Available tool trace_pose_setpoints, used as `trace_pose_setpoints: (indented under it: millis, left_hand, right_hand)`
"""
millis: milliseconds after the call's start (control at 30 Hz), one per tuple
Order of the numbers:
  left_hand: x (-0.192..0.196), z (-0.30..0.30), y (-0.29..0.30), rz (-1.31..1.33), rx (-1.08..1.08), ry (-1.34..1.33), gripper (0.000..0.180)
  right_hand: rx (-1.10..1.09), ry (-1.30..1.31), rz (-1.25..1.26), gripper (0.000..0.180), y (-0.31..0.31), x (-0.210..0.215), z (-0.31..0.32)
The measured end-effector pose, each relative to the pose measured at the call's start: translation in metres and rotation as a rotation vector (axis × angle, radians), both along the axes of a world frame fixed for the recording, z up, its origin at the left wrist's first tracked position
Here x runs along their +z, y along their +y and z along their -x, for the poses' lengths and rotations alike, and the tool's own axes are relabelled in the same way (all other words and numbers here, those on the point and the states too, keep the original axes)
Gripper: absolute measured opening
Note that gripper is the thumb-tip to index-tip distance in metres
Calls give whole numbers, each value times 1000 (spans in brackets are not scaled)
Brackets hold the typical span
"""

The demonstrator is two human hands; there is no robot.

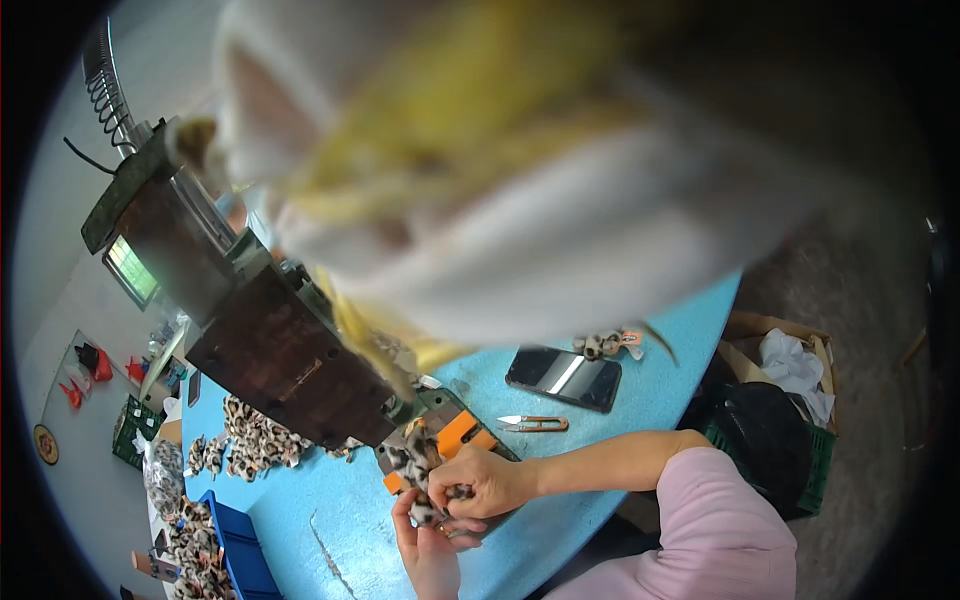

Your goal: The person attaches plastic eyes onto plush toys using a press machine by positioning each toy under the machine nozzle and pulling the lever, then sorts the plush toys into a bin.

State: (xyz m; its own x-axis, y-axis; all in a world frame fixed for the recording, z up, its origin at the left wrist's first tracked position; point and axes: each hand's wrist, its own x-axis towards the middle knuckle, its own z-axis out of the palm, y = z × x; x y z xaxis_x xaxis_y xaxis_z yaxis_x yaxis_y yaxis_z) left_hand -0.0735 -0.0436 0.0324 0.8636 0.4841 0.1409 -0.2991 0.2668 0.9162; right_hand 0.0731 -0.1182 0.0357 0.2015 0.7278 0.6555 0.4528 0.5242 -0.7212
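Observation:
A small black, white and brown spotted plush piece (408, 465) lies at the work point of a dark machine head (290, 350). My right hand (485, 482) is closed around its near end, with the fingers curled into the fur. Below, my left hand (432, 555) has its thumb side and fingers around the lower tip of the same piece; part of this grip is hidden by the right hand. Beside the right hand, an orange guard plate (462, 433) is fixed to the machine base. Its smaller orange counterpart (394, 484) sits left of the plush.
Thread snips (540, 424), a dark phone (565, 378) and another spotted plush (598, 346) lie on the blue table (350, 540). A plush pile (262, 440) stands left, a filled blue bin (235, 550) lower left. Blurred white-and-yellow cloth (480, 200) covers the top. Right are crates (820, 470).

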Motion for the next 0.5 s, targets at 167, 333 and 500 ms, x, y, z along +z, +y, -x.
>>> trace_pose_setpoints:
  millis: [167, 333, 500]
  left_hand:
    - [-1, -23, 0, 127, 13, 36, 42]
    - [8, -2, -3, 241, -78, -59, 34]
    - [6, -21, 2, 228, -13, 18, 26]
  right_hand:
    - [148, 575, 168, 5, -3, 4, -5]
    - [-41, 152, 80, 7, -8, 4, 7]
    - [68, 325, 98, 8, 1, 4, -8]
